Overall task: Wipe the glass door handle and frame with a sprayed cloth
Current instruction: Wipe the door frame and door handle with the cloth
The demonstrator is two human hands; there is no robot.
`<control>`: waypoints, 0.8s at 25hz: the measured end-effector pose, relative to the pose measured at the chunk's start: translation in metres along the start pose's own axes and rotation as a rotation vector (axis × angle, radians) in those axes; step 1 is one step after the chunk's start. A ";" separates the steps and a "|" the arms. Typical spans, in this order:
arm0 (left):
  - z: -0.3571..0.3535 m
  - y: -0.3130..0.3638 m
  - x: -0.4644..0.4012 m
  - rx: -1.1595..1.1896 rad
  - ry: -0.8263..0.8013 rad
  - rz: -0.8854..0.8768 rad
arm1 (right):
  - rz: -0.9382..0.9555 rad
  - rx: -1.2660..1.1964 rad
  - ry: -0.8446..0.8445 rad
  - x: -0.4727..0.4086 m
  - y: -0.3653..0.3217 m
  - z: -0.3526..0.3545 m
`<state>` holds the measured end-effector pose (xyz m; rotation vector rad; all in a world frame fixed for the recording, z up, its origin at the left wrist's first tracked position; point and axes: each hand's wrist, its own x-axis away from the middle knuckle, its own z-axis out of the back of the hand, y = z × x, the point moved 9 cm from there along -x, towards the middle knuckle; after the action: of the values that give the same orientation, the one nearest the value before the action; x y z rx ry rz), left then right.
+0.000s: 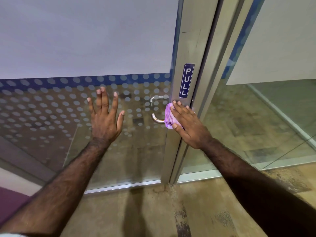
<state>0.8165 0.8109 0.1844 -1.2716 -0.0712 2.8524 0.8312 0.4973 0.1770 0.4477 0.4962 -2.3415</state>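
Cloth (168, 117): a folded pink-purple pad, pressed flat against the metal door frame (185, 48) just below the PULL sign (186, 81), at the point where the handle meets the frame.
Right hand (186, 124): laid palm-down over the cloth, fingers stretched and close together, thumb tucked at the cloth's lower edge; it pins the cloth to the frame rather than gripping it in a fist.
Left hand (106, 115): empty, fingers spread wide apart, palm toward the glass door (85, 40); whether it touches the glass cannot be told.
Hands relative to each other: well apart, the left in front of the dotted glass, the right on the frame.
Handle (156, 108): a curved silver bar on the glass side of the frame, its right ends hidden behind the cloth; the bar itself is free of both hands.
Glass door: frosted upper part, a band of grey dots below, clear glass toward the bottom.
PULL sign: blue with white letters, upright on the frame.
Floor (153, 211): brownish, mottled, with dark marks near the door's lower edge.
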 end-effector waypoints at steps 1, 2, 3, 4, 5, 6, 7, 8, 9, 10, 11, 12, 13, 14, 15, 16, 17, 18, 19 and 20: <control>-0.004 -0.001 0.000 -0.001 0.005 0.009 | 0.020 -0.015 -0.013 -0.001 0.003 0.001; -0.008 -0.002 -0.001 0.001 0.016 0.016 | 0.035 -0.036 -0.021 -0.001 0.005 0.002; -0.012 -0.002 -0.001 0.004 0.031 0.018 | 0.044 -0.061 -0.028 -0.002 0.008 0.002; -0.015 -0.003 -0.001 0.005 0.046 0.016 | 0.051 -0.079 -0.032 -0.002 0.011 0.001; -0.018 -0.003 -0.001 -0.001 0.062 0.015 | 0.058 -0.080 -0.027 -0.002 0.012 -0.002; -0.021 -0.004 -0.002 -0.009 0.075 0.017 | 0.056 -0.070 -0.012 -0.002 0.012 -0.005; -0.023 -0.005 -0.003 -0.019 0.085 0.021 | 0.043 -0.061 0.019 0.000 0.012 -0.009; -0.025 -0.005 -0.003 -0.027 0.094 0.024 | 0.021 -0.052 0.067 0.002 0.011 -0.012; -0.025 -0.003 -0.003 -0.032 0.103 0.029 | -0.006 -0.036 0.127 0.005 0.008 -0.014; -0.028 -0.003 -0.004 -0.032 0.105 0.034 | -0.033 -0.009 0.186 0.007 0.004 -0.018; -0.031 -0.005 -0.005 -0.025 0.104 0.039 | -0.067 0.035 0.235 0.007 -0.002 -0.025; -0.030 -0.002 -0.005 -0.019 0.110 0.039 | -0.103 0.093 0.276 0.009 -0.011 -0.028; -0.030 -0.002 -0.004 -0.020 0.111 0.035 | -0.135 0.151 0.304 0.007 -0.021 -0.034; -0.030 -0.002 -0.005 -0.020 0.109 0.031 | -0.155 0.204 0.320 0.002 -0.032 -0.040; -0.030 -0.002 -0.006 -0.018 0.110 0.030 | -0.163 0.259 0.329 -0.005 -0.043 -0.045; -0.030 -0.002 -0.006 -0.016 0.111 0.027 | -0.170 0.311 0.331 -0.013 -0.054 -0.050; -0.029 -0.002 -0.006 -0.017 0.114 0.023 | -0.180 0.356 0.332 -0.021 -0.065 -0.055; -0.028 -0.001 -0.006 -0.019 0.117 0.022 | -0.191 0.395 0.331 -0.028 -0.073 -0.059; -0.028 -0.002 -0.006 -0.023 0.118 0.022 | -0.200 0.431 0.325 -0.034 -0.080 -0.063; -0.027 -0.002 -0.005 -0.026 0.122 0.026 | -0.198 0.460 0.314 -0.037 -0.086 -0.066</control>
<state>0.8404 0.8141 0.1704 -1.4590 -0.0916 2.7960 0.8097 0.6075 0.1555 1.0337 0.1380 -2.5898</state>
